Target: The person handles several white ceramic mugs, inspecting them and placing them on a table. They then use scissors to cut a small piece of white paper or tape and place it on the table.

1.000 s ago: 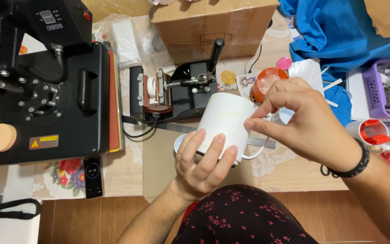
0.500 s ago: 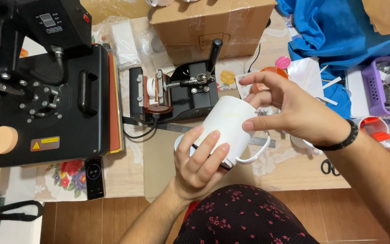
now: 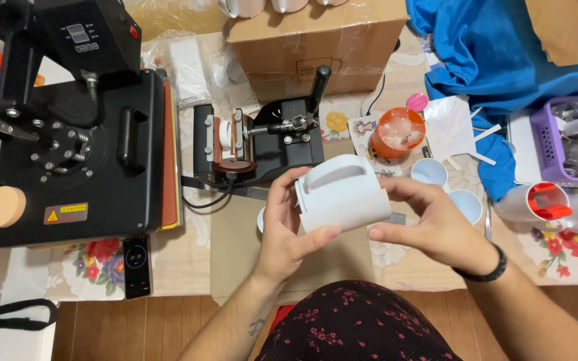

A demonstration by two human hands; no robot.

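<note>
- a white mug (image 3: 342, 194) is held over the table (image 3: 235, 267), handle facing up, wrapped in a white sheet.
- the left hand (image 3: 285, 230) grips the mug's left end, thumb under its near edge.
- the right hand (image 3: 429, 224) touches its right side, a black band on the wrist.
- a small mug press (image 3: 262, 137) sits just beyond the mug.
- a large black heat press (image 3: 68, 127) stands far left, a phone (image 3: 136, 265) near it.
- an orange cup (image 3: 399, 132), blue cloth (image 3: 503, 60) and cardboard box (image 3: 316, 40) lie farther off.

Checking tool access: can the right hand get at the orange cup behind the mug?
Probably yes: the orange cup stands uncovered just beyond the right hand, but that hand holds the mug with the left hand.
</note>
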